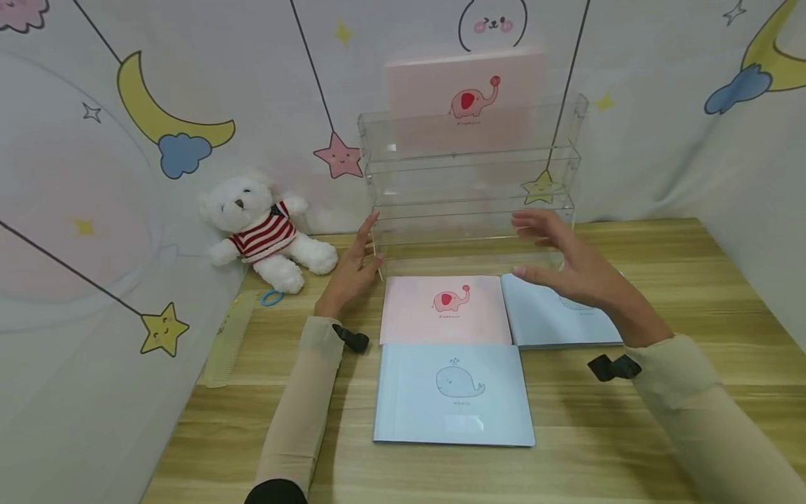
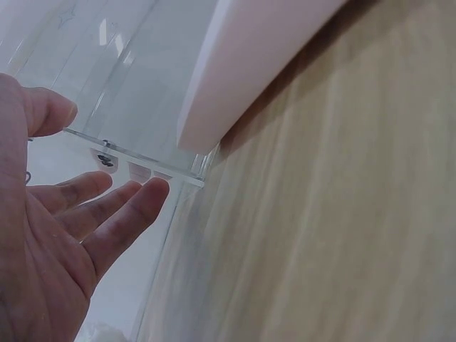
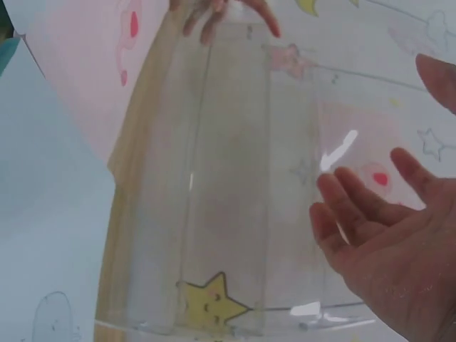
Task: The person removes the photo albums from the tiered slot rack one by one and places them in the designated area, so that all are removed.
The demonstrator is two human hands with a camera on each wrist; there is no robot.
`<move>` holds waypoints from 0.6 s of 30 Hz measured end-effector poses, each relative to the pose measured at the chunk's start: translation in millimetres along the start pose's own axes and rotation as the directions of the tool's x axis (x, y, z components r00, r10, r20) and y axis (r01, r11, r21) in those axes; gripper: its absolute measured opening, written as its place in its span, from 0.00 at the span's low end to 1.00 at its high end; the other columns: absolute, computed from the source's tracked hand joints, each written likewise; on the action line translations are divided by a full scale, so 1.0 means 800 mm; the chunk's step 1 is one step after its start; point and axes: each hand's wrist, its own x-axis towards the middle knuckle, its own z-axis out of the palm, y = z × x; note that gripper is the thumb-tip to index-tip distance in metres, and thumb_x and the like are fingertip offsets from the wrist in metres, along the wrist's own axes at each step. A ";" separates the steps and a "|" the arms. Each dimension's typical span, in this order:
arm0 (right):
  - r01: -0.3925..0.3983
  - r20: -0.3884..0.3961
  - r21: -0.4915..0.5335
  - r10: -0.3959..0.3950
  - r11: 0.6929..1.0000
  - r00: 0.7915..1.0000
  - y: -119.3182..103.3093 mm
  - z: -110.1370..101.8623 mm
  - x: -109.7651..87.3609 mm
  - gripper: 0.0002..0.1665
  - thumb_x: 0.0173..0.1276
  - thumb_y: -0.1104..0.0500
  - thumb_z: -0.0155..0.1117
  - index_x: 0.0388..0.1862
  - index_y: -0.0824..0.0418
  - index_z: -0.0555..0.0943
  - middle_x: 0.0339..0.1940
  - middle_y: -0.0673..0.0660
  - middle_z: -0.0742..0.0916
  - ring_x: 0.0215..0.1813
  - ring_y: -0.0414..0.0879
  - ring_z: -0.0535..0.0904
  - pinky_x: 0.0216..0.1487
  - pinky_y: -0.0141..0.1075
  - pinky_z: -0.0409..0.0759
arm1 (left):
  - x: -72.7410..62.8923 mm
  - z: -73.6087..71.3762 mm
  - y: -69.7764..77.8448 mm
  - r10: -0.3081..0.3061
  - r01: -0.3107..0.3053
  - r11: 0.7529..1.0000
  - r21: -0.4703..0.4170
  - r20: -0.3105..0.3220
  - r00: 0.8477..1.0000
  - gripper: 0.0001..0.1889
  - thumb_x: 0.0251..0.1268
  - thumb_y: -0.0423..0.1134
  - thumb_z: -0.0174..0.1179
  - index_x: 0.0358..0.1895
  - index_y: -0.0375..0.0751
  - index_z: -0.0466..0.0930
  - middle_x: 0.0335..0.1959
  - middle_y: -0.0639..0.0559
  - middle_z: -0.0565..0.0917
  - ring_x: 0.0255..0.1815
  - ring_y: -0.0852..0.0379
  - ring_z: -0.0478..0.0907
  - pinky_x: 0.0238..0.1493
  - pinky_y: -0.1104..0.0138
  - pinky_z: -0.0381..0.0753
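Observation:
A clear acrylic tiered rack (image 1: 412, 185) stands at the back of the table. My left hand (image 1: 352, 273) is at its left side; in the left wrist view the thumb and loosely extended fingers (image 2: 128, 217) are right at the edge of the side panel. Over the rack's front right corner hovers my right hand (image 1: 573, 262), palm inward, fingers spread and holding nothing. A pink elephant book (image 1: 415, 98) stands upright in the top tier. Before the rack lie another pink elephant book (image 1: 409, 311), a blue whale book (image 1: 412, 392) and a blue book (image 1: 535, 322) partly hidden by my right hand.
To the left of the rack a white teddy bear (image 1: 264, 234) in a striped shirt leans against the cloth backdrop (image 1: 264, 63). A yellowish ruler (image 1: 223, 350) and a blue ring-shaped object (image 1: 272, 298) lie near the left edge of the wooden table (image 1: 693, 308).

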 end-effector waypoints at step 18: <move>0.152 -0.153 -0.062 -0.160 0.986 0.975 -0.021 -0.030 0.068 0.38 0.69 0.61 0.59 0.79 0.58 0.70 0.74 0.64 0.81 0.71 0.59 0.77 0.69 0.38 0.72 | -0.001 -0.001 0.000 0.022 -0.022 1.000 0.009 -0.013 1.000 0.44 0.80 0.39 0.54 0.87 0.76 0.42 0.86 0.40 0.63 0.80 0.36 0.72 0.75 0.40 0.78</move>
